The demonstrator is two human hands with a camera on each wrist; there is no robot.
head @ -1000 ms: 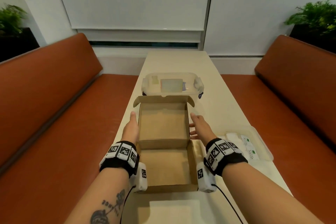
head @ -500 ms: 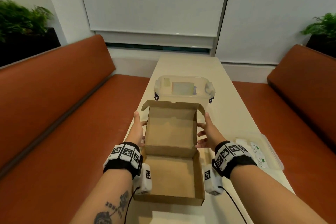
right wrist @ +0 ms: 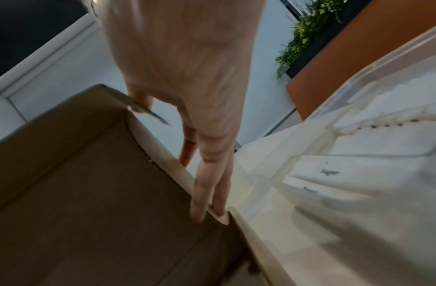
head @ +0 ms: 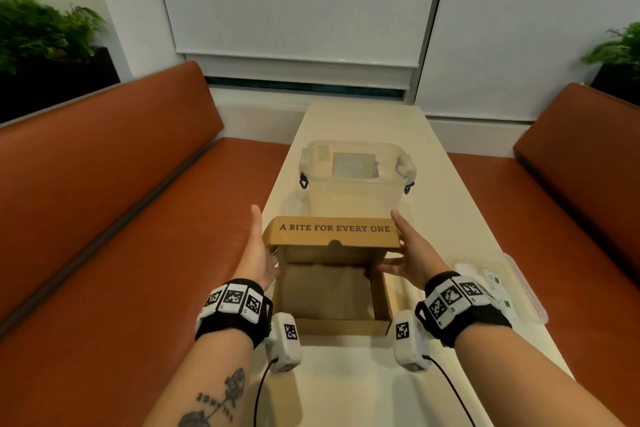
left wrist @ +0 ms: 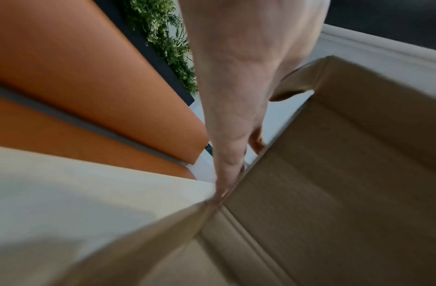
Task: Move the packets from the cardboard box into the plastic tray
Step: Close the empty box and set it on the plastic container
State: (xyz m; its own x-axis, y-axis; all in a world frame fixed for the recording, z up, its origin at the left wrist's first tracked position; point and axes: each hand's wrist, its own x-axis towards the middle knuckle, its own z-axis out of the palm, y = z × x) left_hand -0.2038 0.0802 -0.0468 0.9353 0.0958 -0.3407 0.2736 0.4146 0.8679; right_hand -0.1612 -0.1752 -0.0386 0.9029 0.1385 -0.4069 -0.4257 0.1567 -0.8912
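Observation:
A brown cardboard box [head: 332,326] sits on the table in front of me, its floor bare in the head view. Its lid [head: 334,232], printed "A BITE FOR EVERY ONE", is tipped halfway over the box. My left hand [head: 258,248] lies flat against the lid's left side, fingers straight [left wrist: 232,147]. My right hand [head: 407,250] presses the lid's right side, with straight fingertips [right wrist: 200,209] on the side flap. A clear plastic tray [head: 526,291] lies to the right, by my right wrist. White packets [head: 493,282] with green marks lie in it.
A clear lidded plastic container [head: 353,180] stands just behind the box on the narrow cream table [head: 360,118]. Orange benches [head: 104,201] run along both sides. Potted plants [head: 41,28] stand at the back corners, and a window blind closes the far end.
The lid, which lay open away from me, has swung up and over the box under both hands. My view has tilted up and shifted left.

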